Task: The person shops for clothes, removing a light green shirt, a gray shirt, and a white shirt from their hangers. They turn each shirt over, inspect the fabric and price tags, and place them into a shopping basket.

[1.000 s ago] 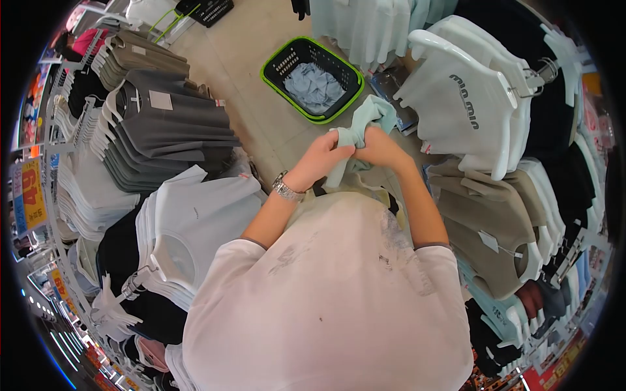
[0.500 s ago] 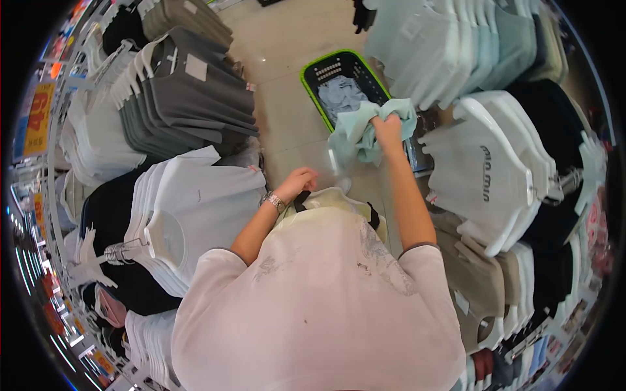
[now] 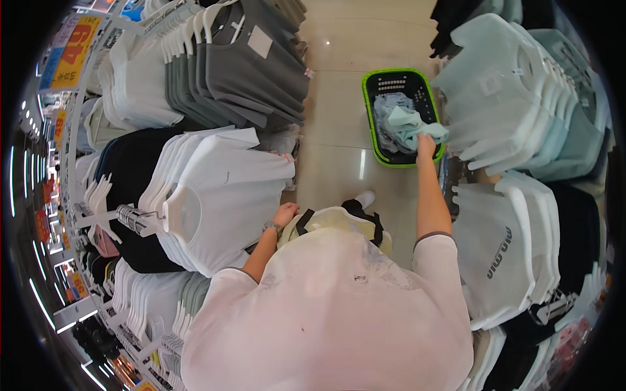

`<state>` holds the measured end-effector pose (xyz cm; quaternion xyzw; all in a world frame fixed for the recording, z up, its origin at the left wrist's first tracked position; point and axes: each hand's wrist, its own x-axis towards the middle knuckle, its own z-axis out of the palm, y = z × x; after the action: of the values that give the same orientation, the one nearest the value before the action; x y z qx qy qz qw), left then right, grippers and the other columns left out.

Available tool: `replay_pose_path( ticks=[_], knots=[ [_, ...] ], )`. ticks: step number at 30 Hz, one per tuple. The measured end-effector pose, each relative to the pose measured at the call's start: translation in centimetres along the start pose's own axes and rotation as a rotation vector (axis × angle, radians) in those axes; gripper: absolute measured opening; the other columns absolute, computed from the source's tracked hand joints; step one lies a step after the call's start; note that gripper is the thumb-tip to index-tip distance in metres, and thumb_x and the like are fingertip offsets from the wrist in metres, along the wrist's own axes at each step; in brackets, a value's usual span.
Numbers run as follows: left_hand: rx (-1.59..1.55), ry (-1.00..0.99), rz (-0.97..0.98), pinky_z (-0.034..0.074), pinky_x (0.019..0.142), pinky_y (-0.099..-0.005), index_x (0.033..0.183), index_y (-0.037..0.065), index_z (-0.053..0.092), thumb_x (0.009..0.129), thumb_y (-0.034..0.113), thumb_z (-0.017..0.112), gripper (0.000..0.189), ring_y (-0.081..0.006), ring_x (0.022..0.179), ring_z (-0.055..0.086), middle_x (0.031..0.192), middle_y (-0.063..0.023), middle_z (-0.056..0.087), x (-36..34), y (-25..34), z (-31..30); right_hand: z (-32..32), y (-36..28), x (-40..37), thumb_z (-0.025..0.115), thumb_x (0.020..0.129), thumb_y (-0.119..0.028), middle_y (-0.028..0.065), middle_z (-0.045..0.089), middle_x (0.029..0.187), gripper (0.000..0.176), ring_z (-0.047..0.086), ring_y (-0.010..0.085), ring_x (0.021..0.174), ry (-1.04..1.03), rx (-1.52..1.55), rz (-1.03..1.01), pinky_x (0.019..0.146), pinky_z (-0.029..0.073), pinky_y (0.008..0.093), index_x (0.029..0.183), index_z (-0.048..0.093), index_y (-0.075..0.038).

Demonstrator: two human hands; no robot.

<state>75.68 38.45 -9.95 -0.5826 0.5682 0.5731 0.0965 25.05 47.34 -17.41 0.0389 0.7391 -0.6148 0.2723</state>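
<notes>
My right hand [image 3: 426, 144] is closed on a crumpled mint-green garment [image 3: 407, 124], probably a T-shirt. The bundle lies over the inside and right side of a black shopping basket [image 3: 366, 107] with a bright green rim, which stands on the floor. Under and beside it in the basket is a crumpled grey-blue garment [image 3: 385, 133]. My left hand [image 3: 285, 214] hangs low by the pale yellow bag [image 3: 329, 218] at my front, its fingers loosely bent with nothing visible in them.
White T-shirts [image 3: 228, 176] and grey shirts [image 3: 254, 72] hang on racks at the left. Pale mint tops [image 3: 499, 91] and a printed light-grey shirt [image 3: 489, 254] hang close along the right. A tiled floor aisle [image 3: 332, 130] runs between, with a white shoe [image 3: 365, 199] below the basket.
My right hand has lowered the mint-green garment from beside the basket's near end into the basket. My left hand has drawn back slightly. The view has shifted, so the basket appears further right.
</notes>
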Motion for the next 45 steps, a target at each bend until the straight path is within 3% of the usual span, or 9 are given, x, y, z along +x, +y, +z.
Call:
replay_pose_path(
  ticks=[4, 5, 6, 11, 15, 32, 37, 39, 45],
  knots=[
    [0.191, 0.12, 0.126, 0.045, 0.072, -0.0341, 0.091, 0.001, 0.063, 0.079, 0.028, 0.05, 0.032, -0.0267, 0.077, 0.06, 0.08, -0.0137, 0.064, 1.1, -6.7, -0.4, -2.6, 10.8, -0.9, 0.055, 0.073, -0.026, 0.0072, 0.055, 0.051, 0.027, 0.055, 0.0226, 0.049, -0.123, -0.624, -0.438, 0.042, 0.039, 0.0346, 0.053, 0.056, -0.008],
    [0.188, 0.099, 0.099, 0.045, 0.073, -0.0342, 0.092, 0.002, 0.063, 0.08, 0.028, 0.05, 0.032, -0.0274, 0.08, 0.06, 0.083, -0.0144, 0.064, 0.9, -7.6, -0.5, -2.7, 10.9, -3.4, 0.053, 0.074, -0.025, 0.0074, 0.057, 0.053, 0.027, 0.055, 0.0219, 0.048, -0.179, -0.282, 0.175, 0.043, 0.041, 0.0334, 0.054, 0.058, -0.008],
    [0.186, 0.077, 0.073, 0.045, 0.075, -0.0344, 0.093, 0.002, 0.063, 0.08, 0.029, 0.049, 0.033, -0.028, 0.082, 0.06, 0.086, -0.0151, 0.064, 0.6, -8.3, -0.5, -4.1, 13.1, -4.8, 0.051, 0.072, -0.02, 0.0074, 0.058, 0.055, 0.024, 0.055, 0.0196, 0.047, -0.428, -0.517, -0.143, 0.045, 0.043, 0.0334, 0.055, 0.059, -0.005],
    [0.359, 0.027, -0.062, 0.046, 0.077, -0.0365, 0.092, 0.004, 0.065, 0.079, 0.034, 0.051, 0.036, -0.0304, 0.086, 0.06, 0.091, -0.0177, 0.063, 1.8, -10.9, -1.0, -8.1, 19.8, -15.1, 0.052, 0.075, -0.016, 0.0104, 0.061, 0.063, 0.018, 0.059, 0.0203, 0.053, -0.612, -0.611, 0.468, 0.048, 0.047, 0.0326, 0.069, 0.061, -0.002],
    [0.463, 0.044, -0.032, 0.046, 0.076, -0.0379, 0.09, 0.003, 0.064, 0.076, 0.035, 0.052, 0.036, -0.0313, 0.086, 0.06, 0.09, -0.0181, 0.063, 2.3, -5.4, -0.8, -12.9, 26.6, -18.6, 0.055, 0.071, -0.019, 0.013, 0.062, 0.063, 0.023, 0.059, 0.0229, 0.053, -0.551, -0.693, 0.082, 0.052, 0.044, 0.0356, 0.063, 0.061, 0.002],
    [0.178, 0.001, 0.258, 0.049, 0.057, -0.0316, 0.086, 0.002, 0.062, 0.08, 0.023, 0.048, 0.025, -0.0189, 0.061, 0.06, 0.071, -0.0123, 0.062, 11.1, 9.5, -0.1, -16.2, 17.4, -18.4, 0.049, 0.082, -0.019, 0.0063, 0.059, 0.067, 0.02, 0.055, 0.0152, 0.054, -0.031, -0.012, 0.291, 0.05, 0.045, 0.0267, 0.086, 0.059, -0.003],
    [-0.048, 0.539, 0.567, 0.046, 0.055, -0.0338, 0.087, 0.002, 0.058, 0.084, 0.018, 0.048, 0.019, -0.0208, 0.06, 0.057, 0.068, -0.0099, 0.058, 7.2, 20.7, -8.0, -18.7, 23.7, -26.3, 0.05, 0.078, -0.016, 0.0083, 0.057, 0.058, 0.02, 0.056, 0.0175, 0.05, -0.043, -0.167, 0.494, 0.047, 0.044, 0.0286, 0.067, 0.06, -0.002],
    [0.396, 1.076, 0.838, 0.041, 0.078, -0.0425, 0.095, 0.002, 0.055, 0.081, 0.019, 0.051, 0.022, -0.0352, 0.092, 0.05, 0.09, -0.0187, 0.053, 6.5, 23.6, -12.3, -21.3, 31.3, -28.6, 0.05, 0.077, -0.016, 0.0081, 0.056, 0.054, 0.02, 0.054, 0.0182, 0.046, -0.235, -1.09, -0.738, 0.045, 0.044, 0.0295, 0.067, 0.06, -0.001],
    [0.575, 1.57, 0.927, 0.044, 0.077, -0.0419, 0.109, 0.003, 0.047, 0.08, 0.024, 0.054, 0.037, -0.0348, 0.093, 0.052, 0.101, -0.0168, 0.051, 0.3, 31.3, -19.0, -20.8, 30.6, -28.4, 0.047, 0.079, -0.017, 0.0099, 0.057, 0.057, 0.023, 0.055, 0.0177, 0.047, -0.518, -1.065, -0.163, 0.043, 0.043, 0.0294, 0.071, 0.06, 0.0]
  ],
)
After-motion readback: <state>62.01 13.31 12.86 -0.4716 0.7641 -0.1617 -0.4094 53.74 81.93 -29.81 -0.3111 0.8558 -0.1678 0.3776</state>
